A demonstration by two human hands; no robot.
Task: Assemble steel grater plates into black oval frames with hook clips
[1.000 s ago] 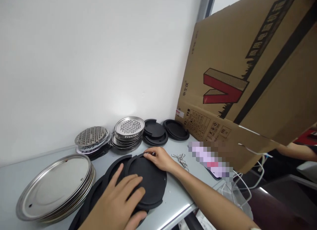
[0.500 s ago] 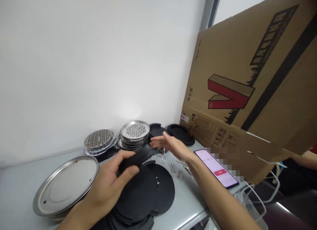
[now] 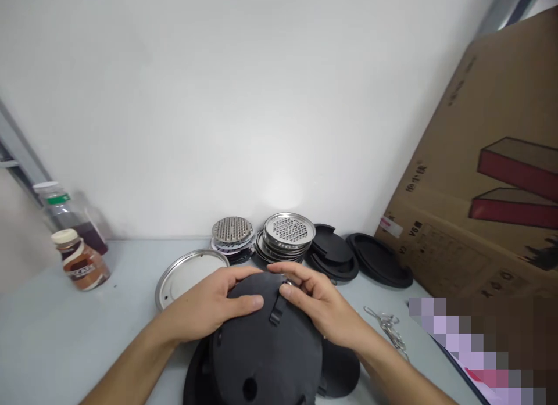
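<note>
A round black plastic disc (image 3: 265, 355), with a slot and small holes, is tilted up towards me. My left hand (image 3: 204, 306) is closed on its upper left edge, thumb flat on the face and fingers behind. My right hand (image 3: 325, 306) pinches at the top edge, its thumb pressing a small shiny wire clip (image 3: 288, 283) by the slot; most of that clip is hidden. Under and beside the disc lie more black discs (image 3: 342, 373). Several loose wire clips (image 3: 387, 329) lie on the table, right of my right hand.
A round metal lid (image 3: 187, 271) lies on the left. Behind stand stacked perforated metal discs (image 3: 290, 230), a smaller stack (image 3: 232, 230) and black rings (image 3: 379, 262). Two bottles, one brown (image 3: 82, 262), stand far left. A cardboard box (image 3: 462, 178) and a partly blurred phone (image 3: 464, 364) are at right.
My view has swung left, bringing the bottles in. The black disc in my left hand now faces me. My right hand, stretched out near the clips before, has come to the disc's edge.
</note>
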